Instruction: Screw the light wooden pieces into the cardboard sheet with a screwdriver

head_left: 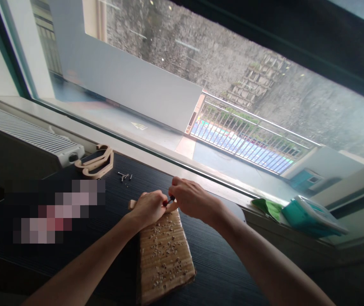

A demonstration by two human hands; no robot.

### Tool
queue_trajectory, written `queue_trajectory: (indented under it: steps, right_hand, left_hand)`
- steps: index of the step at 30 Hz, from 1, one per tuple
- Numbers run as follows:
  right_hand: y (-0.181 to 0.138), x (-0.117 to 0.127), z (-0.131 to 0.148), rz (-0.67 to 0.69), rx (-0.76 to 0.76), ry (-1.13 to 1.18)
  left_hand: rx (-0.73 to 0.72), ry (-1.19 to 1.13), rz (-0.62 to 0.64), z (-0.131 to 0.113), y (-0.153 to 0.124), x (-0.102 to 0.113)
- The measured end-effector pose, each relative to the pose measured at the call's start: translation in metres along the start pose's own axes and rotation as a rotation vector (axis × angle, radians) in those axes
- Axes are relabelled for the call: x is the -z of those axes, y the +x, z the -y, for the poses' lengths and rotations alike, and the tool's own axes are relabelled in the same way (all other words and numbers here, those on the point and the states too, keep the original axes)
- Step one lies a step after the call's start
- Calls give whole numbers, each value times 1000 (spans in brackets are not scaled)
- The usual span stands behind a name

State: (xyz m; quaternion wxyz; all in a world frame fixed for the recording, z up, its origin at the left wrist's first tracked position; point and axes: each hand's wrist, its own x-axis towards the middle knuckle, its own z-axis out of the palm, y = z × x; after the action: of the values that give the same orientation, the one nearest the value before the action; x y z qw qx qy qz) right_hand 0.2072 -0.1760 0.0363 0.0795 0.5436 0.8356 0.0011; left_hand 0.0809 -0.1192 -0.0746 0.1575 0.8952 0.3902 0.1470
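The left hand [148,207] is bearing down on a pale wooden piece [132,205], which is lying across the far end of a cardboard block [165,259]. Its fingers are curling closed around the piece, and their tips are meeting a small dark-and-red tool [171,198]. The right hand [194,203] is gripping the tool from the other side; its fingers are closing narrowly on the dark part. The tool's working end is hiding among the fingers, so its exact contact with the wood cannot be told.

The step in hand appears to be working the tool against the wooden piece, with the left hand bracing and the right hand driving. The cardboard block is probably serving as a backing; small pale marks are dotting its upper face, and whether these are chips or punctures is not clear.

The next move is likely calling for firm bracing on the left and a tool axis kept in line on the right. Slipping toward the left fingers is presenting the main risk.

Several screws [124,176] and curved wooden parts [98,165] are lying beyond, on the dark desk [213,263], well apart from the tool.
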Motion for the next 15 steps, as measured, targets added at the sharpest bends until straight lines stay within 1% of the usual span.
queue_trajectory:
  steps: [8, 12, 15]
  right_hand:
    - [2, 14, 11, 94, -35, -89]
    - [6, 15, 14, 115, -59, -125]
    - [11, 15, 13, 153, -109, -145]
  left_hand:
    - [29, -12, 28, -2, 0, 1]
    - [19, -8, 37, -1, 1, 0]
    - [12, 1, 42, -1, 0, 0]
